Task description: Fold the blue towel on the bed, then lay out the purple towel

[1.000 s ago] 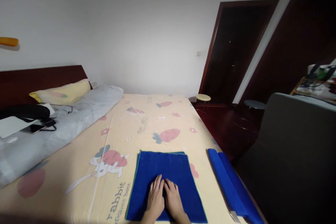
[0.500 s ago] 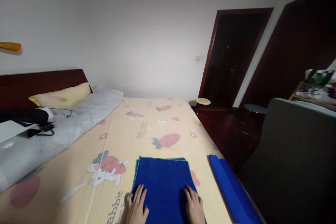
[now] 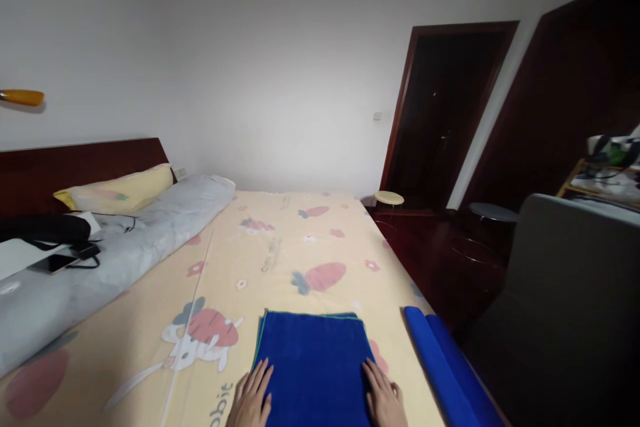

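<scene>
At the near edge, a folded blue towel (image 3: 313, 363) is lain flat on the bed (image 3: 280, 240). The left hand (image 3: 250, 400) is laid flat at the towel's left edge, fingers spread and nothing gripped; the right hand (image 3: 385, 400) is laid flat at its right edge, likewise spread and nothing clasped. Just left of the left hand, "bit" is read on the sheet, the rest being cut off. A rolled blue towel (image 3: 445, 373) is seen to the right, on the bed's edge. Farther left, a grey quilt (image 3: 115, 260) and a yellow pillow (image 3: 117, 190) are seen. 2 stools (image 3: 389, 198) are seen beyond.
</scene>
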The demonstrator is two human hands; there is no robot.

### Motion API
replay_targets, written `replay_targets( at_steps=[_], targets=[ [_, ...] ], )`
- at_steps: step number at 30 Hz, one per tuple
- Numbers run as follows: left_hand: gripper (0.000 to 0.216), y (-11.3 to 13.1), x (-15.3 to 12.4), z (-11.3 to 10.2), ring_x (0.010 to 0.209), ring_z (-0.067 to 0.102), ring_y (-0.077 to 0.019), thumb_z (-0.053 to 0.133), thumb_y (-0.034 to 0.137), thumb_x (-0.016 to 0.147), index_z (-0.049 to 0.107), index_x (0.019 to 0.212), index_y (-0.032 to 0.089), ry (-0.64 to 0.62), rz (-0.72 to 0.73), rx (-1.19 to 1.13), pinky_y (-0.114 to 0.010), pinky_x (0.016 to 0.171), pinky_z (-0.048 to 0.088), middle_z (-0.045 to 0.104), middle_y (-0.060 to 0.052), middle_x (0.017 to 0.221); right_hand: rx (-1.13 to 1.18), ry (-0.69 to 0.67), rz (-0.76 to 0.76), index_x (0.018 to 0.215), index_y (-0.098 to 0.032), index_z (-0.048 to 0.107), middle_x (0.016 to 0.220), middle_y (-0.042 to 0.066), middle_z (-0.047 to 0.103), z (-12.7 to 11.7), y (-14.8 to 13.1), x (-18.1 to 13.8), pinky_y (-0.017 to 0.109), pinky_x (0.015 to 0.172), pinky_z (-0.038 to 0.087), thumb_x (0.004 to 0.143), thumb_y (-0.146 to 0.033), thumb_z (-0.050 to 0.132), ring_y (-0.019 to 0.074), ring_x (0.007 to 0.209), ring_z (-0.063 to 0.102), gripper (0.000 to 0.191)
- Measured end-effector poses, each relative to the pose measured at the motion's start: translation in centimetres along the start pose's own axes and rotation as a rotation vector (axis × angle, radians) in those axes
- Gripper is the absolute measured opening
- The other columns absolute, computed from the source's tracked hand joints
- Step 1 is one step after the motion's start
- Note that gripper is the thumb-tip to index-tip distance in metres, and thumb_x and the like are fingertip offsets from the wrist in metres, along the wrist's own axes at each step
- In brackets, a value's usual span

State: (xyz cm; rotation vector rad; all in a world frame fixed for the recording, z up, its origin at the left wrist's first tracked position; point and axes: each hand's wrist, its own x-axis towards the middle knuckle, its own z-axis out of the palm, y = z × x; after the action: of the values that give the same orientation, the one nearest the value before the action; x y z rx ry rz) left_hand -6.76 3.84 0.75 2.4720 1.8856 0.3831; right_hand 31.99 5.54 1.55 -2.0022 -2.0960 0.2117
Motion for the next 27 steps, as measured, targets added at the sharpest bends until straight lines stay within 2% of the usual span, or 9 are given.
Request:
replay_targets(
  at_steps=[3, 6, 10, 13, 16, 19, 21, 24, 27],
  targets=[
    [0.056, 0.2, 0.6, -0.7, 0.136, 0.042, -0.0236, 0.039, 0.022, 0.088, 0.04, 0.142, 0.034, -0.075, -0.083, -0.008, -0.049, 0.111, 0.035, 0.043, 0.0, 0.15, -0.032, 0.043, 0.022, 0.134, -0.023, 0.054, 0.147, 0.008, 0.046, 0.5, 0.4, 0.7, 0.051, 0.107, 0.037, 0.079, -0.015, 0.035, 0.0257, 0.134, 0.045, 0.058],
    [0.052, 3.6, 3.5, -0.7, 0.135, 0.043, -0.0263, 0.037, 0.021, 0.088, 0.048, 0.138, 0.027, -0.088, -0.128, -0.036, -0.051, 0.111, 0.035, 0.047, -0.005, 0.147, 0.005, 0.067, -0.008, 0.13, -0.023, 0.057, 0.148, 0.007, 0.045, 1.0, -3.4, 2.3, 0.048, 0.11, 0.034, 0.076, -0.011, 0.038, 0.0256, 0.137, 0.04, 0.059],
    [0.066, 8.5, 8.8, -0.1, 0.144, 0.027, -0.0196, 0.035, 0.01, 0.082, 0.033, 0.147, 0.025, -0.114, 0.058, -0.125, -0.041, 0.117, 0.027, 0.029, -0.001, 0.157, 0.181, -0.04, -0.225, 0.136, -0.023, 0.051, 0.152, 0.006, 0.037, 1.4, -10.2, 5.2, 0.046, 0.115, 0.027, 0.077, -0.012, 0.037, 0.0231, 0.142, 0.031, 0.062],
    [0.067, 8.9, 11.7, 0.5, 0.146, 0.023, -0.018, 0.034, 0.011, 0.084, 0.025, 0.149, 0.026, -0.165, 0.099, -0.129, -0.04, 0.119, 0.024, 0.024, -0.001, 0.158, 0.261, -0.131, -0.312, 0.143, -0.025, 0.041, 0.154, 0.006, 0.033, 1.3, -12.3, 7.4, 0.046, 0.117, 0.024, 0.083, -0.02, 0.038, 0.022, 0.144, 0.027, 0.06],
    [0.054, 5.7, 12.4, 0.9, 0.144, 0.027, -0.0186, 0.028, 0.027, 0.095, 0.024, 0.148, 0.032, -0.138, 0.015, -0.08, -0.045, 0.117, 0.027, 0.028, 0.001, 0.157, 0.201, -0.153, -0.263, 0.143, -0.027, 0.04, 0.155, 0.004, 0.031, 0.9, -9.6, 9.3, 0.047, 0.118, 0.021, 0.085, -0.027, 0.039, 0.022, 0.144, 0.026, 0.058],
    [0.052, 1.6, 12.0, 0.6, 0.145, 0.025, -0.0204, 0.025, 0.041, 0.096, 0.022, 0.147, 0.033, -0.094, -0.161, -0.004, -0.05, 0.117, 0.024, 0.027, 0.0, 0.158, 0.098, -0.072, -0.088, 0.144, -0.026, 0.039, 0.155, 0.005, 0.032, 0.4, -4.1, 10.5, 0.05, 0.117, 0.021, 0.09, -0.038, 0.034, 0.0233, 0.144, 0.026, 0.055],
    [0.055, -0.1, 11.8, 0.0, 0.146, 0.021, -0.0212, 0.025, 0.047, 0.095, 0.022, 0.148, 0.031, -0.115, -0.262, 0.033, -0.052, 0.118, 0.02, 0.022, -0.002, 0.159, 0.059, -0.043, -0.01, 0.146, -0.025, 0.035, 0.155, 0.006, 0.031, 0.1, -1.1, 10.9, 0.052, 0.116, 0.022, 0.092, -0.043, 0.03, 0.0234, 0.144, 0.025, 0.057],
    [0.058, -0.3, 12.3, -1.7, 0.147, 0.017, -0.0218, 0.026, 0.048, 0.093, 0.021, 0.148, 0.029, -0.197, -0.326, 0.064, -0.054, 0.117, 0.016, 0.018, -0.004, 0.16, 0.028, -0.087, 0.012, 0.148, -0.023, 0.029, 0.156, 0.006, 0.028, -0.4, 0.5, 11.2, 0.052, 0.116, 0.02, 0.093, -0.043, 0.027, 0.0228, 0.145, 0.023, 0.059],
    [0.059, 1.4, 12.8, -3.3, 0.147, 0.016, -0.0249, 0.027, 0.043, 0.093, 0.024, 0.148, 0.025, -0.214, -0.348, 0.1, -0.059, 0.117, 0.014, 0.02, -0.006, 0.159, -0.03, -0.042, 0.072, 0.147, -0.019, 0.031, 0.156, 0.009, 0.027, -1.0, -1.4, 10.7, 0.054, 0.116, 0.019, 0.092, -0.036, 0.029, 0.0251, 0.145, 0.023, 0.057]
  ],
)
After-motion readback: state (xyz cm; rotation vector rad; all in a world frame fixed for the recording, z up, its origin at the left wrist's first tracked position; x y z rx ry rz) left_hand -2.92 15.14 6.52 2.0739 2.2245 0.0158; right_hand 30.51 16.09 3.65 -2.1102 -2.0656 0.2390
